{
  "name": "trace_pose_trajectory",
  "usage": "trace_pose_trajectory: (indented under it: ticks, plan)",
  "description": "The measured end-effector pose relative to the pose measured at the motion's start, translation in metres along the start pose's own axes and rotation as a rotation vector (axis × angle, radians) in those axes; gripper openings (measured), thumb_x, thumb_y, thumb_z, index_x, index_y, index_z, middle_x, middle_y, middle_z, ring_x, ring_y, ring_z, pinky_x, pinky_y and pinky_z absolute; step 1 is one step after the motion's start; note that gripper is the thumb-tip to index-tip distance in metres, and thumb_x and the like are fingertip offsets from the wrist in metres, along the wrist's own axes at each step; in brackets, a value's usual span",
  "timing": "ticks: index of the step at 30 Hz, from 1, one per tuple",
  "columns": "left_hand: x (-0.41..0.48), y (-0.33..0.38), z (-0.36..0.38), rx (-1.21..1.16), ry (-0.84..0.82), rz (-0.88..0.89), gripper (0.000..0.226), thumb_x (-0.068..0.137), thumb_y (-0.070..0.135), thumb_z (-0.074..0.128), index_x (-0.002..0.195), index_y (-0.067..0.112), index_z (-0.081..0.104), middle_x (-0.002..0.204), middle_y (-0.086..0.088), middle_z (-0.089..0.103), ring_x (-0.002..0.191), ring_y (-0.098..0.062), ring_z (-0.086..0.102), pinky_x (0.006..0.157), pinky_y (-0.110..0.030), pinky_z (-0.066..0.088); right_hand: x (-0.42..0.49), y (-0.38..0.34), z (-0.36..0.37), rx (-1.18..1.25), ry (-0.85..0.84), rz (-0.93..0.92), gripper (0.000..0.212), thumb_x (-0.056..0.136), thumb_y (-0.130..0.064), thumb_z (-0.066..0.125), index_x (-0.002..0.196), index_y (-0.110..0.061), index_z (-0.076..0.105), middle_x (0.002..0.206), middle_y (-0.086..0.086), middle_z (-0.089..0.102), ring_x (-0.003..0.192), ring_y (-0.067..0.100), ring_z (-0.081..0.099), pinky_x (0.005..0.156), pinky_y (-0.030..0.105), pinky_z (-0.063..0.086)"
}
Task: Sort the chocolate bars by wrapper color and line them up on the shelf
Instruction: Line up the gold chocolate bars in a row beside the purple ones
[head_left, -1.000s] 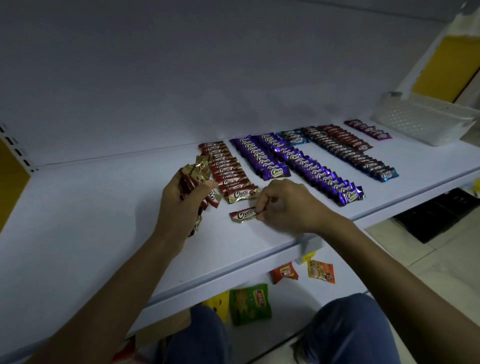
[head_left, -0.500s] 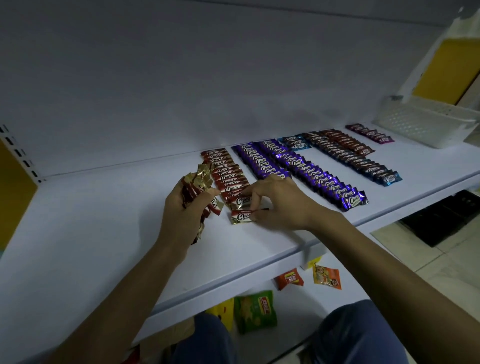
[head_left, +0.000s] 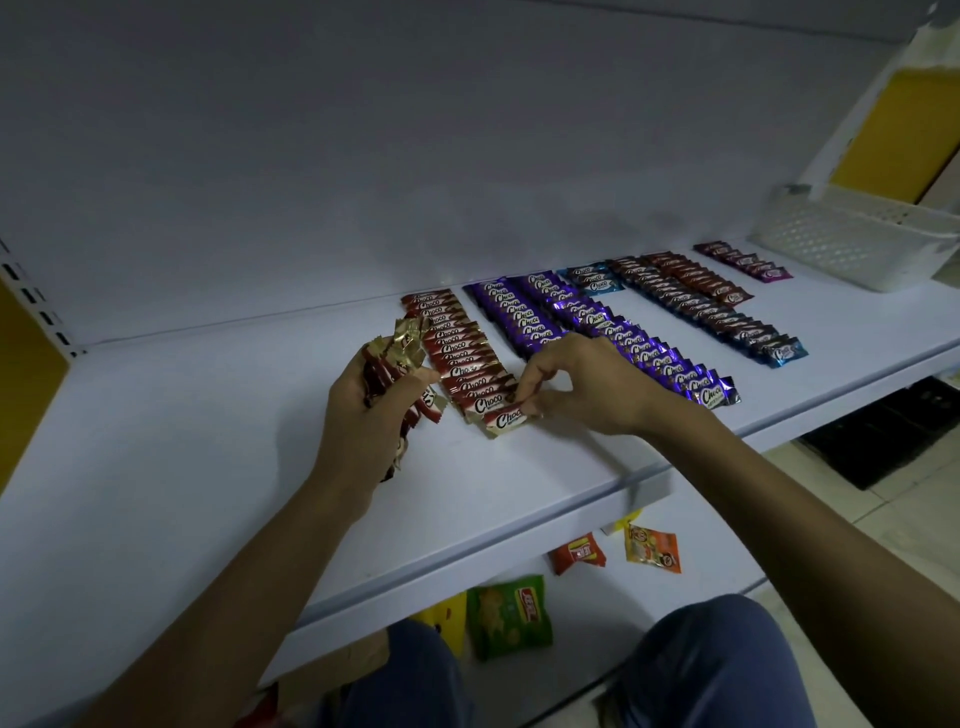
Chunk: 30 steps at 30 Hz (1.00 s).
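On the white shelf (head_left: 208, 467) lie rows of Choco bars sorted by wrapper: a red row (head_left: 457, 348), two purple rows (head_left: 587, 322), a short light-blue group (head_left: 592, 278), a dark blue row (head_left: 717, 312), a brown row (head_left: 696, 275) and a magenta row (head_left: 743, 260). My left hand (head_left: 363, 410) grips a bundle of red bars (head_left: 395, 364) with gold ends, just left of the red row. My right hand (head_left: 576, 384) pinches the right end of the front red bar (head_left: 506, 420), which lies at the near end of the red row.
A white perforated basket (head_left: 852, 234) stands at the shelf's far right. On the lower shelf lie a green snack bag (head_left: 511, 616), a small red packet (head_left: 576, 553) and an orange packet (head_left: 652, 548). My knees show below the shelf edge.
My right hand slid the single red bar from the open shelf back against the near end of the red row. My left hand kept its bundle in place.
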<state>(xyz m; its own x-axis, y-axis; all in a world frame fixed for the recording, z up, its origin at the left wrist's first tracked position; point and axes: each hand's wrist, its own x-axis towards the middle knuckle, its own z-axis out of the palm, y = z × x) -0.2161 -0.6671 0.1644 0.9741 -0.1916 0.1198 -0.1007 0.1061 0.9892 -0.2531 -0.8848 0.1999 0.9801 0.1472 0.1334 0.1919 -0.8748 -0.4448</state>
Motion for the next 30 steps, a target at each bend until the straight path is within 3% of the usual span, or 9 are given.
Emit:
trace_pose_trajectory:
  ticks: [5,9,14,18,20,22,24,26,30]
  plan:
    - [0.002,-0.002,-0.001,0.007,-0.001,0.004,0.006,0.09,0.017,0.063,0.096,0.016,0.063,0.077,-0.017,0.061,0.055,-0.023,0.042,0.043,-0.023,0.034,0.01,-0.006,0.005,-0.049,0.068,0.008,0.012,0.08,-0.018,0.073,0.081,-0.03,0.072,0.087,-0.019,0.059,0.095,0.006,0.044,0.091,0.038,0.032]
    - [0.003,-0.004,-0.002,0.013,-0.007,0.017,0.008,0.089,0.017,0.065,0.096,0.014,0.063,0.062,-0.002,0.058,0.047,-0.014,0.042,0.041,-0.021,0.035,0.014,-0.006,0.011,-0.098,0.096,0.026,0.014,0.081,-0.026,0.073,0.094,-0.027,0.073,0.098,-0.012,0.064,0.095,0.006,0.042,0.09,0.034,0.032]
    - [0.003,-0.002,-0.004,-0.007,-0.014,0.037,0.006,0.09,0.018,0.063,0.095,0.021,0.062,0.069,-0.003,0.064,0.051,-0.011,0.049,0.042,-0.022,0.039,0.017,-0.043,0.028,0.34,0.145,-0.072,0.017,0.085,-0.029,0.069,0.092,-0.014,0.073,0.082,-0.004,0.071,0.072,0.015,0.065,0.065,0.032,0.052]
    - [0.001,0.0,-0.007,-0.097,-0.02,0.026,0.019,0.083,0.034,0.067,0.097,0.022,0.063,0.076,-0.004,0.068,0.063,-0.023,0.05,0.044,-0.022,0.039,0.027,-0.057,0.039,0.495,0.168,-0.006,0.01,0.082,-0.015,0.073,0.09,-0.015,0.066,0.075,0.002,0.071,0.074,0.023,0.069,0.069,0.045,0.057]
    - [0.001,0.001,-0.007,-0.089,-0.036,0.024,0.027,0.08,0.039,0.07,0.099,0.02,0.063,0.08,-0.009,0.067,0.066,-0.026,0.049,0.043,-0.022,0.038,0.029,-0.058,0.043,0.482,0.176,-0.006,0.014,0.083,-0.008,0.069,0.093,-0.018,0.066,0.074,0.004,0.07,0.069,0.017,0.066,0.067,0.039,0.056]
    - [0.002,-0.001,-0.007,-0.085,-0.023,0.019,0.017,0.084,0.033,0.067,0.097,0.022,0.063,0.074,-0.005,0.066,0.061,-0.024,0.047,0.043,-0.022,0.037,0.027,-0.058,0.043,0.507,0.171,-0.013,0.014,0.085,-0.008,0.068,0.098,-0.015,0.068,0.074,0.013,0.068,0.062,0.01,0.058,0.059,0.027,0.05]
    - [0.003,-0.002,-0.007,-0.087,0.003,0.002,0.004,0.088,0.026,0.065,0.091,0.025,0.063,0.064,0.002,0.061,0.055,-0.018,0.046,0.044,-0.023,0.037,0.023,-0.059,0.043,0.554,0.178,-0.003,0.012,0.087,-0.008,0.066,0.098,-0.013,0.069,0.077,0.022,0.066,0.062,0.017,0.055,0.058,0.028,0.046]
    - [0.004,-0.003,-0.006,-0.084,0.017,-0.009,0.005,0.089,0.022,0.065,0.086,0.026,0.062,0.06,0.005,0.058,0.053,-0.015,0.045,0.046,-0.024,0.037,0.02,-0.058,0.041,0.592,0.191,0.031,0.011,0.089,-0.006,0.062,0.093,-0.013,0.069,0.074,0.014,0.066,0.063,0.022,0.056,0.057,0.032,0.048]
    - [0.003,-0.003,-0.007,-0.092,0.003,-0.004,0.006,0.087,0.028,0.069,0.088,0.026,0.064,0.075,-0.008,0.061,0.054,-0.017,0.044,0.048,-0.024,0.036,0.007,-0.054,0.036,0.729,0.208,0.132,0.012,0.09,0.0,0.056,0.083,-0.008,0.06,0.071,0.001,0.062,0.061,0.008,0.059,0.057,0.02,0.048]
